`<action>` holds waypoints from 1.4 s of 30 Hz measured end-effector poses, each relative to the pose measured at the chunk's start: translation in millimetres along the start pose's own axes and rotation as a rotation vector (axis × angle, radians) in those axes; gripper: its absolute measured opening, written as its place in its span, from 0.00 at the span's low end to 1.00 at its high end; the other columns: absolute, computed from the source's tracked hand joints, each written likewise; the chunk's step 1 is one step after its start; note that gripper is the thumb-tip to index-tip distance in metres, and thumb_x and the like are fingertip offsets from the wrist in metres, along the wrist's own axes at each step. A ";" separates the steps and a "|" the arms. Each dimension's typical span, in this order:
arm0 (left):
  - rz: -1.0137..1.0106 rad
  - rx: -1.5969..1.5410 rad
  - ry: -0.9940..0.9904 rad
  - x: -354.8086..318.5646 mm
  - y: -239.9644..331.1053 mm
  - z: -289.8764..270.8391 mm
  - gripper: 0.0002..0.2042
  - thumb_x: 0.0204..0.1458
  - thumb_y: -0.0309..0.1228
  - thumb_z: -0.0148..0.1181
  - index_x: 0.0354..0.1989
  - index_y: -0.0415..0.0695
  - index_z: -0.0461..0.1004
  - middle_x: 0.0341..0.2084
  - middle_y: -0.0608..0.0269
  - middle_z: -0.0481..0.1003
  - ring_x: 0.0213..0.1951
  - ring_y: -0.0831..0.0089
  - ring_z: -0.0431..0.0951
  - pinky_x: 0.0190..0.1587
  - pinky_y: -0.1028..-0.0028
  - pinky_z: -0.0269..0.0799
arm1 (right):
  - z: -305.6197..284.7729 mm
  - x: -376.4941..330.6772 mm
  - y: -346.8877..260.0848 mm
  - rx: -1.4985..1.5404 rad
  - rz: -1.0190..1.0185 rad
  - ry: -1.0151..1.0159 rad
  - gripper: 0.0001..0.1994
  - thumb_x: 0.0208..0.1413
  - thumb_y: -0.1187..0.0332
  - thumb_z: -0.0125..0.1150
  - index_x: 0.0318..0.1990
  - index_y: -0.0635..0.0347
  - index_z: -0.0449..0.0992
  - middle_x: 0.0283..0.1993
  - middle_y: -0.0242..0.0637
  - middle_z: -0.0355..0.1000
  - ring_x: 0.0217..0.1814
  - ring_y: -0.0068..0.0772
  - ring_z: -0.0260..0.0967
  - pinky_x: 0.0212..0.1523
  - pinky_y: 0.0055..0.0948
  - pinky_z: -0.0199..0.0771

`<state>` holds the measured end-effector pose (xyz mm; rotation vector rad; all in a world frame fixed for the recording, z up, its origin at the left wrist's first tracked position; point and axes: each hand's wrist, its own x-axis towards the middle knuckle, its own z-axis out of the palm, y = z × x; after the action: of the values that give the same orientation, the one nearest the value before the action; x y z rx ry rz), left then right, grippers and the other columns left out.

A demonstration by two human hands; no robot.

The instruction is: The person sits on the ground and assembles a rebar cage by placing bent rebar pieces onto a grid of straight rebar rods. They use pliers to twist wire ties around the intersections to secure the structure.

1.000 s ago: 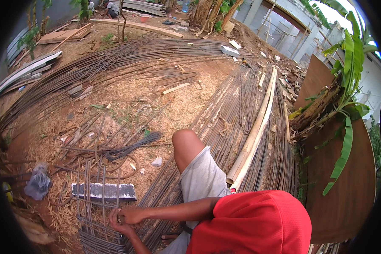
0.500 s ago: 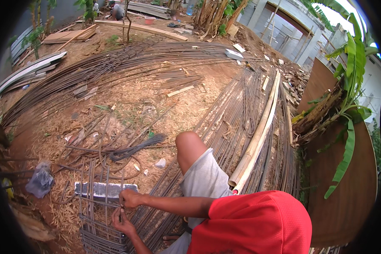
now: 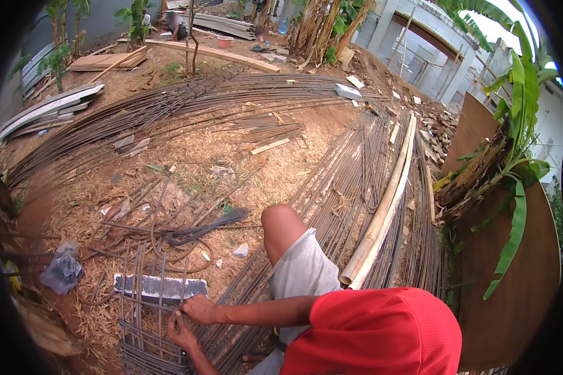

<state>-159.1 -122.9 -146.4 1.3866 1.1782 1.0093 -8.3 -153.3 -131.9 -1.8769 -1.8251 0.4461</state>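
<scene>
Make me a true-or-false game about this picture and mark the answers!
1. The left hand and right hand are close together at the rod frame. True.
2. The shirt is blue. False: the shirt is red.
3. The bamboo pole lies left of the bare knee. False: the bamboo pole lies right of it.
4. The dark, white-edged block shows behind some rods. True.
5. The plastic bag is in the right hand. False: the plastic bag is apart from both hands.

Steel grid (image 3: 147,357) cut off below, grip of fingers (image 3: 179,317) unclear
</scene>
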 end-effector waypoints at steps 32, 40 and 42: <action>-0.417 0.164 -0.262 43.9 10.4 -10.7 0.25 0.60 0.51 0.72 0.36 0.34 0.84 0.26 0.59 0.79 0.27 0.72 0.79 0.33 0.68 0.75 | -24.6 -9.4 19.5 1.318 0.672 -0.522 0.20 0.73 0.51 0.60 0.50 0.62 0.82 0.40 0.40 0.83 0.35 0.30 0.81 0.37 0.32 0.82; -0.529 0.225 -0.151 43.3 19.4 -3.1 0.36 0.57 0.55 0.73 0.49 0.23 0.82 0.42 0.40 0.83 0.34 0.68 0.87 0.43 0.65 0.79 | -3.6 -95.5 137.3 0.470 0.617 -0.911 0.16 0.63 0.62 0.61 0.48 0.67 0.84 0.39 0.47 0.85 0.36 0.41 0.84 0.40 0.35 0.85; -0.496 0.214 -0.186 45.0 18.6 -3.7 0.35 0.56 0.55 0.73 0.48 0.25 0.82 0.41 0.40 0.83 0.34 0.68 0.87 0.47 0.64 0.78 | 8.7 -110.3 161.8 0.073 0.519 -0.833 0.15 0.60 0.63 0.62 0.46 0.66 0.86 0.35 0.45 0.85 0.31 0.37 0.84 0.35 0.35 0.84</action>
<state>-152.4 -78.1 -128.0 1.2287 1.4232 0.4068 116.0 -261.1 -238.5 -2.2950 -1.6713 1.6502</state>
